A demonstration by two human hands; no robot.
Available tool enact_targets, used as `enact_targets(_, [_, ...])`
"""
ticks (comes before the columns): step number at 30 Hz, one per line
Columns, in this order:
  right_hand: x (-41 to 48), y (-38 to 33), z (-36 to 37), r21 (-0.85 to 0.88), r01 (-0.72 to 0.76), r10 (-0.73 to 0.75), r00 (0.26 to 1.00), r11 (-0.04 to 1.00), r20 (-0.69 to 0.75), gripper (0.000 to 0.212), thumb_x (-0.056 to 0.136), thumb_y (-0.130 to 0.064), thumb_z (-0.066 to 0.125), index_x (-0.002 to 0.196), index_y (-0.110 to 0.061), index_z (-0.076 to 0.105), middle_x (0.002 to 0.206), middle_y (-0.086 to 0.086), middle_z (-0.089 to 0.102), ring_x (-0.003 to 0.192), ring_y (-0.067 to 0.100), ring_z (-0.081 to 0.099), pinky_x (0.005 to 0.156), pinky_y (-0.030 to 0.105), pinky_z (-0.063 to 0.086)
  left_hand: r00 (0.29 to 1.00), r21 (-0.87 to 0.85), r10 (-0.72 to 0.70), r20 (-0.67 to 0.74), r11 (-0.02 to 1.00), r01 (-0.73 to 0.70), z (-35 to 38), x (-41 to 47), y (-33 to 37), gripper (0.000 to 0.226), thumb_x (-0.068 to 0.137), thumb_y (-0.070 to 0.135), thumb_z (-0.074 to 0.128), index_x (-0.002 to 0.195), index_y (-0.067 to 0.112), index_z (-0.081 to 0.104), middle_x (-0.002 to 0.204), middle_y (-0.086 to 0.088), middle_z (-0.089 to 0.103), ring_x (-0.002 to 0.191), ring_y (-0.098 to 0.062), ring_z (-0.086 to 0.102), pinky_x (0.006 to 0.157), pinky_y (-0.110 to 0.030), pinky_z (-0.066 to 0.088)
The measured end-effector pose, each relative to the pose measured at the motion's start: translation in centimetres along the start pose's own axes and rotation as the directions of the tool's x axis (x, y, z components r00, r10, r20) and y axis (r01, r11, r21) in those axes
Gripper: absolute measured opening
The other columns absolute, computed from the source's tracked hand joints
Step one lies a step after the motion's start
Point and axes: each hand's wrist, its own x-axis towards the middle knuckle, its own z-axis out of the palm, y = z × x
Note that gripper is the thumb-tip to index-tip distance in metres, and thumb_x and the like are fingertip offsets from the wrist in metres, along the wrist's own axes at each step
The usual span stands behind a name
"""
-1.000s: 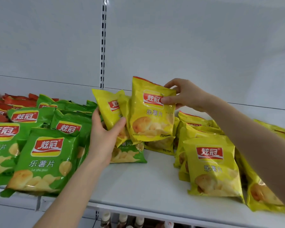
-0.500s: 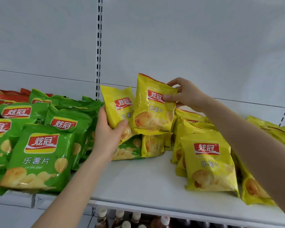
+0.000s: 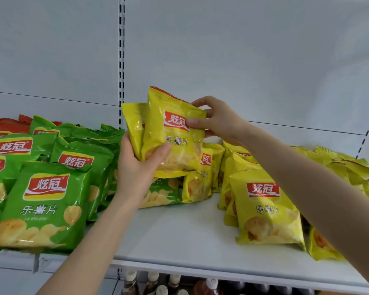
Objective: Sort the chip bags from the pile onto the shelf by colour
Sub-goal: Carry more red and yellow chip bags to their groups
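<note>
Held above the shelf (image 3: 179,241), two yellow bags (image 3: 158,133) sit gripped in the left hand (image 3: 136,167) while the right hand (image 3: 217,122) pinches the front bag (image 3: 177,143) by its top, apparently stacking them for the yellow group (image 3: 264,209).

We look through one wide-angle camera worn on the head, standing close before the white shelf (image 3: 179,237) and facing its back panel (image 3: 243,50) nearly square-on, tilted slightly down, so bottles (image 3: 152,282) on the level beneath show along the bottom edge.
</note>
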Motion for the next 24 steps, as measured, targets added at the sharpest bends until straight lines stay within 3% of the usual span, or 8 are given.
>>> enact_targets(3, [0.5, 0.1, -0.9, -0.009, 0.045, -0.045, 0.997, 0.999, -0.063, 0.034, 0.089, -0.013, 0.061, 0.120, -0.011, 0.047, 0.090, 0.005, 0.065, 0.072, 0.011, 0.066, 0.067, 0.026, 0.056, 0.994, 0.049, 0.066, -0.083, 0.997, -0.062, -0.9, 0.6, 0.1, 0.046, 0.077, 0.020, 0.075, 0.112, 0.035, 0.048, 0.106, 0.016, 0.061, 0.097, -0.001, 0.060, 0.090, -0.036, 0.052])
enact_targets(5, [0.9, 1.2, -2.0, -0.248, 0.050, -0.070, 0.995, 0.967, -0.069, 0.034, 0.087, -0.014, 0.064, 0.119, -0.007, 0.052, 0.094, 0.007, 0.067, 0.075, 0.009, 0.064, 0.070, 0.023, 0.052, 0.986, 0.061, 0.102, -0.132, 0.994, -0.095, -1.5, 0.9, 0.5, 0.047, 0.080, 0.019, 0.074, 0.115, 0.034, 0.046, 0.108, 0.016, 0.059, 0.101, -0.002, 0.059, 0.090, -0.036, 0.052])
enact_targets(7, [1.0, 2.7, -2.5, -0.514, 0.030, 0.000, 0.998, 0.857, 0.059, 0.041, 0.082, -0.017, 0.070, 0.119, -0.008, 0.055, 0.110, 0.009, 0.065, 0.095, 0.015, 0.064, 0.082, 0.022, 0.048, 0.979, 0.070, 0.128, -0.159, 0.991, -0.118, -1.8, 1.2, 0.6, 0.051, 0.080, 0.021, 0.075, 0.119, 0.032, 0.045, 0.113, 0.011, 0.059, 0.105, -0.008, 0.059, 0.092, -0.039, 0.051])
enact_targets(9, [1.1, 4.1, -2.0, -0.670, 0.041, 0.125, 0.972, 0.741, 0.198, 0.052, 0.079, -0.024, 0.073, 0.126, -0.010, 0.052, 0.122, 0.006, 0.060, 0.113, 0.017, 0.056, 0.092, 0.022, 0.042, 0.974, 0.076, 0.135, -0.180, 0.990, -0.123, -1.9, 1.2, 0.7, 0.053, 0.078, 0.023, 0.077, 0.120, 0.031, 0.045, 0.116, 0.008, 0.059, 0.107, -0.011, 0.059, 0.093, -0.043, 0.051])
enact_targets(13, [1.4, 5.4, 0.1, -0.735, 0.088, 0.221, 0.924, 0.672, 0.313, 0.060, 0.079, -0.027, 0.073, 0.132, -0.013, 0.047, 0.132, 0.001, 0.052, 0.121, 0.015, 0.048, 0.092, 0.018, 0.034, 0.974, 0.075, 0.126, -0.189, 0.991, -0.113, -1.9, 1.2, 0.5, 0.050, 0.080, 0.021, 0.075, 0.119, 0.030, 0.045, 0.117, 0.006, 0.059, 0.108, -0.013, 0.059, 0.093, -0.046, 0.050])
enact_targets(17, [1.7, 6.0, 1.1, -0.802, 0.181, 0.215, 0.909, 0.570, 0.358, 0.061, 0.080, -0.026, 0.071, 0.135, -0.016, 0.046, 0.135, 0.001, 0.050, 0.124, 0.019, 0.044, 0.094, 0.023, 0.032, 0.975, 0.075, 0.120, -0.185, 0.991, -0.108, -2.0, 1.1, 0.6, 0.053, 0.076, 0.027, 0.077, 0.117, 0.033, 0.045, 0.115, 0.010, 0.060, 0.107, -0.012, 0.059, 0.093, -0.045, 0.051])
enact_targets(21, [1.9, 6.1, 1.4, -0.855, 0.278, 0.230, 0.885, 0.438, 0.406, 0.055, 0.081, -0.030, 0.070, 0.132, -0.018, 0.050, 0.131, 0.007, 0.048, 0.123, 0.023, 0.040, 0.100, 0.035, 0.035, 0.977, 0.068, 0.115, -0.181, 0.992, -0.104, -2.0, 1.1, 0.6, 0.050, 0.081, 0.020, 0.074, 0.120, 0.031, 0.044, 0.112, 0.013, 0.059, 0.105, -0.008, 0.059, 0.092, -0.041, 0.051])
enact_targets(24, [1.8, 6.4, 1.3, -0.858, 0.302, 0.218, 0.883, 0.415, 0.416, 0.043, 0.083, -0.028, 0.068, 0.121, -0.011, 0.057, 0.123, 0.009, 0.051, 0.116, 0.025, 0.046, 0.094, 0.034, 0.039, 0.978, 0.060, 0.111, -0.178, 0.993, -0.101, -1.9, 1.0, 0.5, 0.050, 0.081, 0.020, 0.072, 0.121, 0.029, 0.044, 0.114, 0.011, 0.059, 0.106, -0.011, 0.060, 0.091, -0.042, 0.052])
